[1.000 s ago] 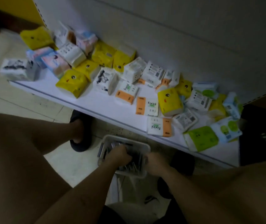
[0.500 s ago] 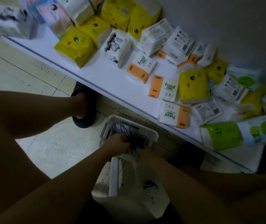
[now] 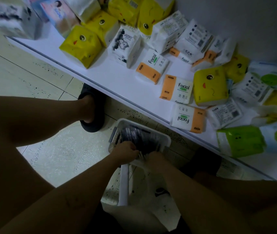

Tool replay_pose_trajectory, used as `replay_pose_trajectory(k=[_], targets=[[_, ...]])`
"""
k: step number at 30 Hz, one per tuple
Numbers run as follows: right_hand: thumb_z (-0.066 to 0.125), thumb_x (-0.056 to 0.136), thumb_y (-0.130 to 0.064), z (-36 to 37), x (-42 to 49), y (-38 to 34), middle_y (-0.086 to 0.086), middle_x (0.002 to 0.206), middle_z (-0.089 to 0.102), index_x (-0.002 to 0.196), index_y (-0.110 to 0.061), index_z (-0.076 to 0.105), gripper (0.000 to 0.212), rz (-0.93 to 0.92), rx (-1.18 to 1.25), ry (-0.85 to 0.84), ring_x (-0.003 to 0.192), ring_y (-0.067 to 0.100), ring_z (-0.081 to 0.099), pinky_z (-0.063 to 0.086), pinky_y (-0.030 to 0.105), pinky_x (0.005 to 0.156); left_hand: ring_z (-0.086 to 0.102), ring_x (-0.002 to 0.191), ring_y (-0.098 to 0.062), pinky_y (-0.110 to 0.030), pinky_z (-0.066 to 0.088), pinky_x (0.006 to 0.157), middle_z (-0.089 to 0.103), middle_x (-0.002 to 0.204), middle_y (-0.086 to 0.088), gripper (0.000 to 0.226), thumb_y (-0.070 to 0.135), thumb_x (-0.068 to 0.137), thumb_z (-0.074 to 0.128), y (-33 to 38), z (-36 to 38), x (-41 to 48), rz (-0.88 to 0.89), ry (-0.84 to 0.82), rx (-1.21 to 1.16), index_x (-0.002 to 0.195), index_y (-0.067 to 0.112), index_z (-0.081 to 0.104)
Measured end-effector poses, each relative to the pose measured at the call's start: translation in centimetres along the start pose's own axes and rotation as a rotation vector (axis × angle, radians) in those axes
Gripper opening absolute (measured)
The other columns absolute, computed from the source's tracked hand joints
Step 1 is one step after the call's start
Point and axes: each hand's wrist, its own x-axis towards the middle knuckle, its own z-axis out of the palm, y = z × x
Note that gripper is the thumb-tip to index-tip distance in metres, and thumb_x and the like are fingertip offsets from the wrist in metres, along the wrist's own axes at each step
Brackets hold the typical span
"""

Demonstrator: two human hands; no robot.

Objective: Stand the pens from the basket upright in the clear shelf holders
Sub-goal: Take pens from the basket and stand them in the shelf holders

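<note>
Down at lower centre of the frame, a person bent over a pale tiled floor [image 3: 63,159] reaches both hands into a small white basket [image 3: 165,141] of pens [image 3: 141,138]. The pens are dark, slim and many, packed side by side along the basket's length in a dense, glossy bundle that fills most of it (dim light and blur leave colours and caps hard to make out). The basket sits on the floor just in front of the edge of a low white shelf board [image 3: 117,80], which runs diagonally from upper left to lower right. The left hand [image 3: 126,152] lies over the basket's near end, knuckles up, its fingers curled down round the near ends of the pens. The rest of the bundle stretches away beyond its fingertips towards the shelf. The right hand [image 3: 155,159] is just beside it at the basket's near right corner, touching or almost touching the left. Only its back shows, and whether it grips pens, the rim or nothing cannot be told. Tissue packs [image 3: 82,44] in yellow, white, orange and green lie scattered across the shelf board against a grey wall [image 3: 244,17]. A foot in a dark slipper [image 3: 100,114] stands left of the basket, and a white plastic bag [image 3: 134,218] lies below the hands at bottom centre.
</note>
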Motion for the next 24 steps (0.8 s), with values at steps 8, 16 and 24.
replay_pose_trajectory(k=[8, 16, 24], targets=[[0.059, 0.089, -0.013, -2.4, -3.6, 2.3, -0.001, 0.062, 0.051, 0.058, -0.019, 0.052, 0.032, 0.016, 0.357, 0.277, 0.057, 0.009, 0.045, 0.036, 0.018, 0.053, 0.061, 0.094, -0.023, -0.029, 0.049, 0.081, 0.064, 0.095, -0.01, 0.024, 0.019, 0.095, 0.05, -0.5, 2.6, 4.1, -0.031, -0.101, 0.024, 0.1, 0.004, 0.068], [0.057, 0.091, -0.009, 0.1, -7.5, 4.4, 0.016, 0.091, 0.062, 0.095, 0.001, 0.063, 0.012, 0.152, 0.609, 0.29, 0.075, 0.023, 0.055, 0.047, 0.028, 0.068, 0.03, 0.137, -0.034, -0.044, 0.026, 0.115, 0.029, 0.152, -0.013, 0.052, 0.034, 0.097, 0.048, -1.3, 4.7, 6.9, -0.018, -0.204, 0.155, 0.147, 0.021, 0.037], [0.051, 0.096, -0.014, 1.1, -7.4, 3.4, -0.008, 0.068, 0.041, 0.067, -0.024, 0.046, 0.032, 0.155, 0.659, 0.24, 0.061, 0.004, 0.04, 0.036, 0.023, 0.069, 0.008, 0.143, -0.04, -0.052, 0.01, 0.115, 0.01, 0.159, -0.015, 0.075, 0.051, 0.094, 0.043, -0.2, 6.8, 8.2, -0.109, -0.242, 0.283, 0.154, 0.022, 0.009]])
